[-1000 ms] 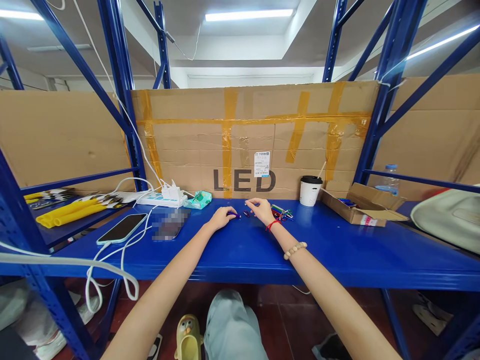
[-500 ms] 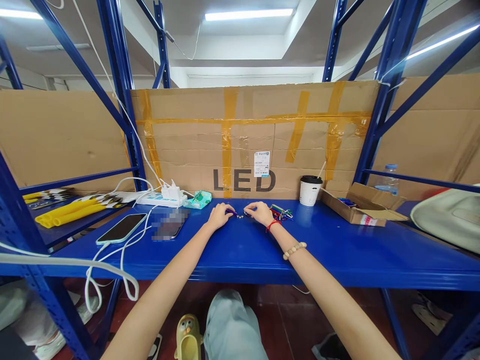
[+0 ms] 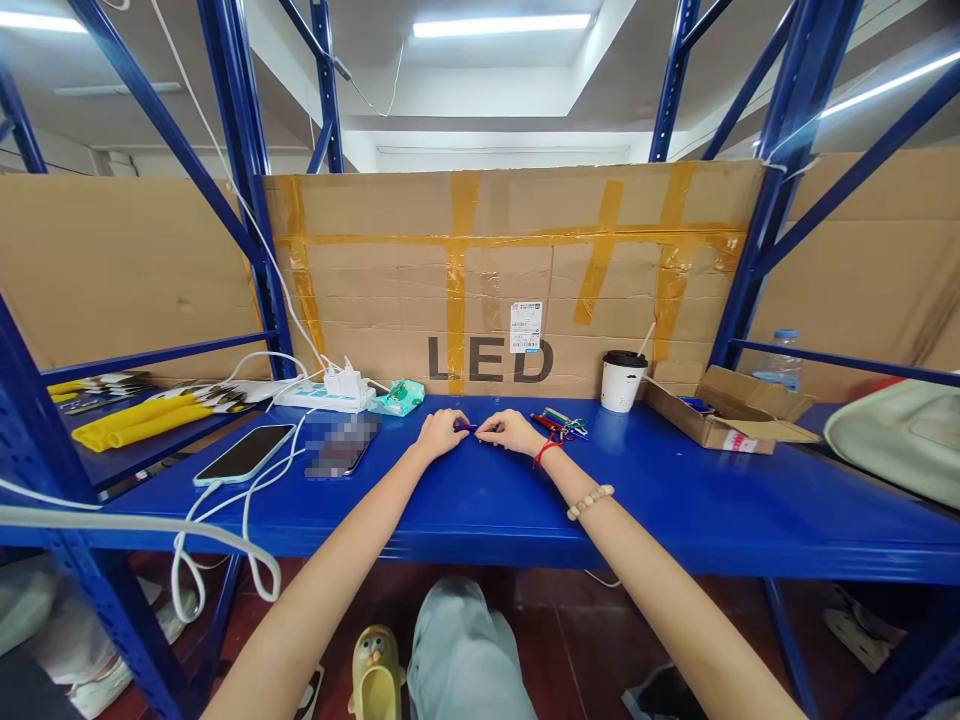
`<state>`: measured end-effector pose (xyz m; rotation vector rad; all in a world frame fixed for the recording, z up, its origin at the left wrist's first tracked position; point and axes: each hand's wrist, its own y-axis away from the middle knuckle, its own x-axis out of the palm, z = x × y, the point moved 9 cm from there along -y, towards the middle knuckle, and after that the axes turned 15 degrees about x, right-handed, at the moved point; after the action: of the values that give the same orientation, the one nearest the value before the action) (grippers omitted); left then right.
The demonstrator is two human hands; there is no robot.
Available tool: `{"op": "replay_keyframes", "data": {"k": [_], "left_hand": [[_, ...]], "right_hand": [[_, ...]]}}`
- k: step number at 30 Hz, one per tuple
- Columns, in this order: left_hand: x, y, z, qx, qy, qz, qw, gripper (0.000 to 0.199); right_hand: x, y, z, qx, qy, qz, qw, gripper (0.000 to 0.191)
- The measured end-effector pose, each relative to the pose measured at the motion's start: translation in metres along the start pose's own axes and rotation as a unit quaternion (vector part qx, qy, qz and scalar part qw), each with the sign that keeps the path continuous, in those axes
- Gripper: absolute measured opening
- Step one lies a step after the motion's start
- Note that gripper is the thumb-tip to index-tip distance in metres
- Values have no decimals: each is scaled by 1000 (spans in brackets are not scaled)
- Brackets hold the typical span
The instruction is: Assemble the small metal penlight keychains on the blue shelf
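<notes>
The left hand (image 3: 441, 433) pinches a purple piece (image 3: 466, 428); at the piece's three o'clock sits the right hand (image 3: 510, 431), its grip impossible to tell, then coloured pieces (image 3: 561, 426).

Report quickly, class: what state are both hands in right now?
Left hand: closed, holding a small purple-blue piece.
Right hand: curled beside that piece; whether holding anything cannot be told.

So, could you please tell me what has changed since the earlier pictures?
The right hand has moved left, nearer the small purple piece that the left hand pinches. The small dark bit that lay between the hands no longer shows separately; whether it was picked up is unclear. The cup and open box stayed put.
</notes>
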<state>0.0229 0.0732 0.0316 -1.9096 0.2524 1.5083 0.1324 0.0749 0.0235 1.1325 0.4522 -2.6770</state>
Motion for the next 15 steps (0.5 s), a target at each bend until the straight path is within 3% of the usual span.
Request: {"op": "replay_keyframes", "data": {"k": [15], "left_hand": [[-4,3,0,-3,-6,-13,1000,21]], "right_hand": [[-22,9,-11,111,109,-90,984,14]]}}
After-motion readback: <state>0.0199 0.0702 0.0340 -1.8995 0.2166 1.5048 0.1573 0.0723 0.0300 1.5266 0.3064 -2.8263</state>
